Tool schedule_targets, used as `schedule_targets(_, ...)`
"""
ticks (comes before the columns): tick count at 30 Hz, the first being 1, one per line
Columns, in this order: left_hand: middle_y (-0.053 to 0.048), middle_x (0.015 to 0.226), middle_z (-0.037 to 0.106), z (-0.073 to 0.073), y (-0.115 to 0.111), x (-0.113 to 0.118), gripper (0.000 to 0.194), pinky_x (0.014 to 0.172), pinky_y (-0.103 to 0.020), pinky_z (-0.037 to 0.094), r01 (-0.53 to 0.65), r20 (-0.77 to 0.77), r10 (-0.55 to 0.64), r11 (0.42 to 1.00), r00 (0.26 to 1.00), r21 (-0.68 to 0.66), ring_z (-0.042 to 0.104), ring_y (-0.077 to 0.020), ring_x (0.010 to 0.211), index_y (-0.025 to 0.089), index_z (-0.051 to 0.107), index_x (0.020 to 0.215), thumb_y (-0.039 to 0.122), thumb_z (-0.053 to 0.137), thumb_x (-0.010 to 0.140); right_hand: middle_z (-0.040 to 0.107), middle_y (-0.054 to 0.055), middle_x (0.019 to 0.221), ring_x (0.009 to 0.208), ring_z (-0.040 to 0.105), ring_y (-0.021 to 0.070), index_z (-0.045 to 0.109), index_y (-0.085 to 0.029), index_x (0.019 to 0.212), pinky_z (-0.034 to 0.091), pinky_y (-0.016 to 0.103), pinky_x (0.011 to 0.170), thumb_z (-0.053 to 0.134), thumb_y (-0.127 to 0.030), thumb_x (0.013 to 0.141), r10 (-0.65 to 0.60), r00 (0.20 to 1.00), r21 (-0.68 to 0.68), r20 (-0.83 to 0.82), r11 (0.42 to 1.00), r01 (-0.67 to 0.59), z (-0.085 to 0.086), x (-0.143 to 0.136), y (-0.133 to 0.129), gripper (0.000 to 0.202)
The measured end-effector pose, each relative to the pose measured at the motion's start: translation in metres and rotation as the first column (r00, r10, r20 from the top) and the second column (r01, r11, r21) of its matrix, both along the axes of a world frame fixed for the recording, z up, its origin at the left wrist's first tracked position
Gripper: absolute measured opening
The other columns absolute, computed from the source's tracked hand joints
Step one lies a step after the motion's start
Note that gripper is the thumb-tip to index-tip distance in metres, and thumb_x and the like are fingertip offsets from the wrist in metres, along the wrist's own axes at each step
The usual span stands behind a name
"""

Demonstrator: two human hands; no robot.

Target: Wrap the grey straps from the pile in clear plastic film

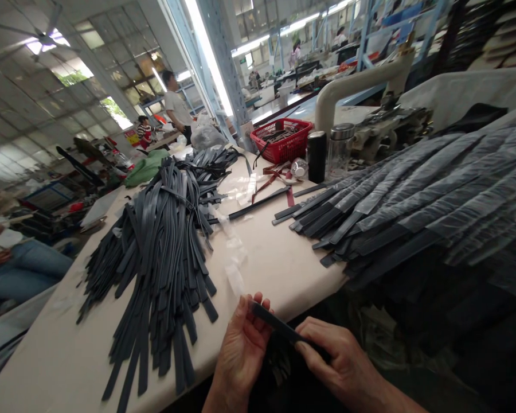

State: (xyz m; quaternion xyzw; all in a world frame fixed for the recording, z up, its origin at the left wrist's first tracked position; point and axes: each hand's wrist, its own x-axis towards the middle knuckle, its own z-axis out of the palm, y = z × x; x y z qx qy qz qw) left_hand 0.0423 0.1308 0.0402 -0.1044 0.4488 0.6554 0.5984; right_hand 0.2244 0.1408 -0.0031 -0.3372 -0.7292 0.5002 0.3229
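Note:
My left hand (241, 347) and my right hand (333, 358) both grip one dark grey strap (275, 324) near the front edge of the cream table (279, 269). The left fingers pinch the strap's end and the right hand holds it further along. A clear plastic film strip (234, 275) lies on the table just beyond my left fingers. To the left lies a big pile of bare dark straps (163, 252). To the right is a stack of straps wrapped in clear film (434, 195).
A red basket (281, 140), a black bottle (316, 156) and a glass jar (339, 148) stand at the far side, beside a sewing machine (382, 115). Other people stand at the back left (176, 109), and someone in jeans (21, 267) sits at the left.

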Motion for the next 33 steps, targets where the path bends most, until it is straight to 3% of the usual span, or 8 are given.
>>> schedule_targets(12, -0.007, 0.083, 0.077, -0.006, -0.004, -0.003, 0.025, 0.068, -0.031, 0.063, -0.03, 0.026, 0.029, 0.999, 0.999, 0.024, 0.074, -0.0191, 0.077, 0.016, 0.073, 0.08, 0.019, 0.054, 0.096, 0.064, 0.004, 0.078, 0.07, 0.06, 0.0155, 0.065, -0.018, 0.084, 0.045, 0.026, 0.066, 0.047, -0.027, 0.097, 0.0, 1.0, 0.005, 0.019, 1.0, 0.0, -0.007, -0.003, -0.003, 0.024)
schedule_targets(26, -0.007, 0.084, 0.077, -0.002, -0.005, 0.001, 0.025, 0.07, -0.031, 0.063, -0.023, 0.037, 0.021, 0.999, 0.999, 0.03, 0.074, -0.0187, 0.077, 0.014, 0.073, 0.084, 0.017, 0.051, 0.096, 0.064, 0.004, 0.079, 0.071, 0.06, 0.0152, 0.066, -0.017, 0.088, 0.046, 0.025, 0.067, 0.046, -0.026, 0.097, -0.017, 0.999, 0.013, -0.027, 1.0, 0.018, -0.008, -0.006, 0.0, 0.024)
schedule_targets(33, -0.007, 0.086, 0.078, -0.014, -0.008, 0.004, 0.015, 0.074, -0.029, 0.06, -0.027, 0.01, 0.027, 0.998, 1.0, 0.05, 0.073, -0.0186, 0.082, 0.014, 0.073, 0.085, 0.018, 0.06, 0.092, 0.066, 0.005, 0.078, 0.07, 0.063, 0.0178, 0.067, -0.021, 0.081, 0.05, 0.027, 0.067, 0.046, -0.036, 0.095, 0.014, 1.0, -0.031, 0.021, 0.999, -0.013, -0.014, -0.007, -0.004, 0.029)
